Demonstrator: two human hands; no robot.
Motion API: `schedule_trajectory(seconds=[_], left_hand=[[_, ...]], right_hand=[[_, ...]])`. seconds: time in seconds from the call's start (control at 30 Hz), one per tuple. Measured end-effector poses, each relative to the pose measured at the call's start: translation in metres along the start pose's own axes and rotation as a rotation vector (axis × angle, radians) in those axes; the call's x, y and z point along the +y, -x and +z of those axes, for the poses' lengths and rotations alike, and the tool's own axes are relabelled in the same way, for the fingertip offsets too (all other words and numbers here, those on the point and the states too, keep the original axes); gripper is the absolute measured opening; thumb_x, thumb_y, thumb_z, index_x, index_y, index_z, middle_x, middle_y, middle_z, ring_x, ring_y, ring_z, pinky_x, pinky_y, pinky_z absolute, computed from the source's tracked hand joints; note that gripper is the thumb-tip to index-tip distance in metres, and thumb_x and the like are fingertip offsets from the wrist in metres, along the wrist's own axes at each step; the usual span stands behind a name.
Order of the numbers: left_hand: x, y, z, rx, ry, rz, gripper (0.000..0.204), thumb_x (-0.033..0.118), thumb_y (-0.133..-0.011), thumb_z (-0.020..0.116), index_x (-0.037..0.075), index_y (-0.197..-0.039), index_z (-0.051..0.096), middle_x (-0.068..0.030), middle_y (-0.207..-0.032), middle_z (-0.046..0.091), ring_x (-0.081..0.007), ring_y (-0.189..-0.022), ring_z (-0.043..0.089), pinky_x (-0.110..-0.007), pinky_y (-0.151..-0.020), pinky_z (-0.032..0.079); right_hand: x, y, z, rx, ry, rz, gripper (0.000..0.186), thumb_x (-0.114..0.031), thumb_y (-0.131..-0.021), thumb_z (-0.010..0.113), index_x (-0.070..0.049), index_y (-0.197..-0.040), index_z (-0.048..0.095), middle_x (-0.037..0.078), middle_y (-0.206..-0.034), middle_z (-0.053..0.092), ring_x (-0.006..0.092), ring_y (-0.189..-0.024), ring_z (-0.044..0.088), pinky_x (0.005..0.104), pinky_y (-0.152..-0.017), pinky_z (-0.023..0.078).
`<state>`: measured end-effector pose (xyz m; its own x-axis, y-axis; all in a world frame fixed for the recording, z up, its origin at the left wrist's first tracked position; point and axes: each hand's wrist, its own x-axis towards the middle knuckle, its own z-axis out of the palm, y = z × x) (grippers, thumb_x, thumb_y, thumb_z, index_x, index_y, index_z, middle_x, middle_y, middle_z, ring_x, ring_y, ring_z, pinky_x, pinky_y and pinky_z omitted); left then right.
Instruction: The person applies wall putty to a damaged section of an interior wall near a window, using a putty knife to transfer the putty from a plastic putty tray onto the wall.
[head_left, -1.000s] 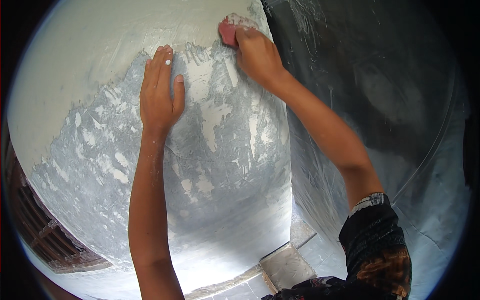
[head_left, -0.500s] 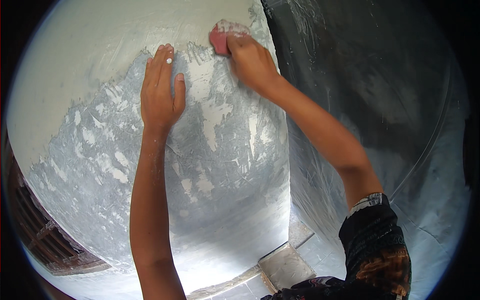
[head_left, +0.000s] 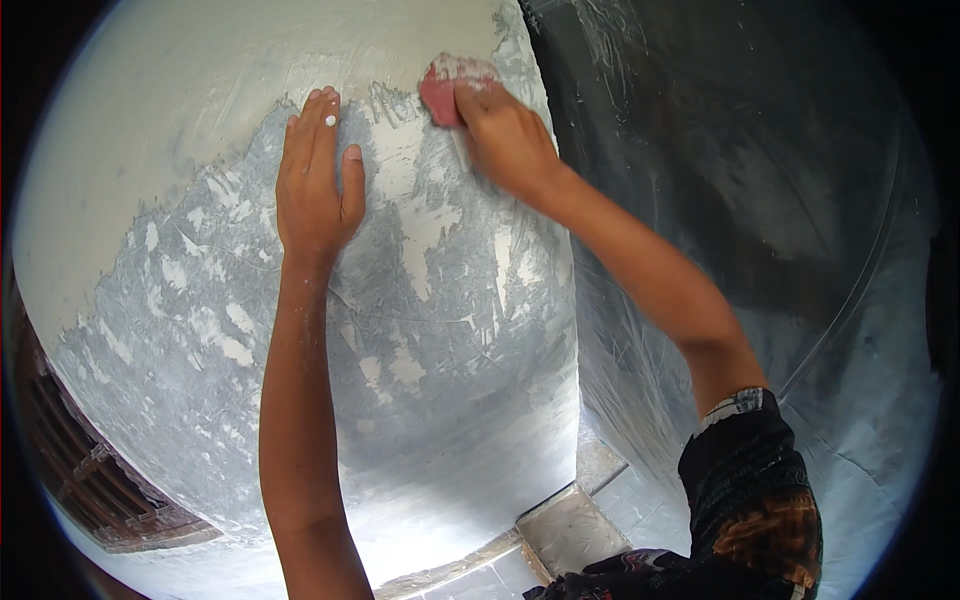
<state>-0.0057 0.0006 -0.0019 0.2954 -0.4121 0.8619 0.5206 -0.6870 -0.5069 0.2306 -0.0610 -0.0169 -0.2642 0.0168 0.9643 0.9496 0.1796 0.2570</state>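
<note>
My left hand (head_left: 315,185) lies flat on a grey wall with patchy white plaster (head_left: 400,360), its fingertips near the ragged lower edge of a cream coating (head_left: 180,100), fingers long and held loosely side by side. A white dab sits on one finger. To its right, my right hand (head_left: 505,140) grips a pink scraper or pad (head_left: 442,92) smeared with white, which is against the wall at the coating's edge. The hand is slightly blurred, and the underside of the tool is hidden.
A dark, scuffed, sheet-like surface (head_left: 750,170) runs down the right beside the wall's edge. A brown barred grille or window (head_left: 90,470) is at the lower left. Square grey slabs or tiles (head_left: 572,527) lie at the bottom, near my dark sleeve.
My right hand with the pink tool has moved left, then downward along the coating's edge. My left hand has shifted only slightly and stays flat on the wall.
</note>
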Motion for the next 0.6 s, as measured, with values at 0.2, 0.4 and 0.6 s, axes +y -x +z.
schedule_trajectory(seconds=[0.2, 0.4, 0.6], left_hand=[[-0.002, 0.0, -0.002, -0.009, -0.01, 0.007, 0.046, 0.012, -0.1, 0.044, -0.005, -0.143, 0.049, -0.0209, -0.147, 0.053, -0.0366, -0.141, 0.046, -0.051, -0.121, 0.029], [0.0, -0.001, 0.004, -0.012, -0.018, 0.014, 0.046, 0.013, -0.101, 0.043, -0.004, -0.144, 0.049, -0.021, -0.147, 0.054, -0.0364, -0.141, 0.046, -0.051, -0.121, 0.029], [-0.002, 0.002, 0.0, -0.014, -0.009, 0.022, 0.047, 0.014, -0.101, 0.043, -0.004, -0.144, 0.049, -0.0208, -0.146, 0.054, -0.0361, -0.141, 0.047, -0.051, -0.121, 0.03]], right_hand=[[-0.02, 0.009, -0.019, 0.147, -0.115, -0.027, 0.032, 0.005, -0.078, 0.065, 0.0, -0.109, 0.062, 0.016, -0.085, 0.061, 0.0362, -0.085, 0.067, 0.0462, -0.066, 0.058], [0.032, -0.015, -0.005, 0.16, 0.022, 0.03, 0.015, 0.004, -0.079, 0.062, 0.0, -0.093, 0.059, 0.019, -0.088, 0.067, 0.0397, -0.087, 0.066, 0.0484, -0.07, 0.056], [-0.031, 0.043, -0.01, 0.04, -0.14, -0.089, 0.031, 0.005, -0.079, 0.062, 0.001, -0.11, 0.063, 0.015, -0.087, 0.065, 0.0346, -0.086, 0.067, 0.046, -0.068, 0.058]])
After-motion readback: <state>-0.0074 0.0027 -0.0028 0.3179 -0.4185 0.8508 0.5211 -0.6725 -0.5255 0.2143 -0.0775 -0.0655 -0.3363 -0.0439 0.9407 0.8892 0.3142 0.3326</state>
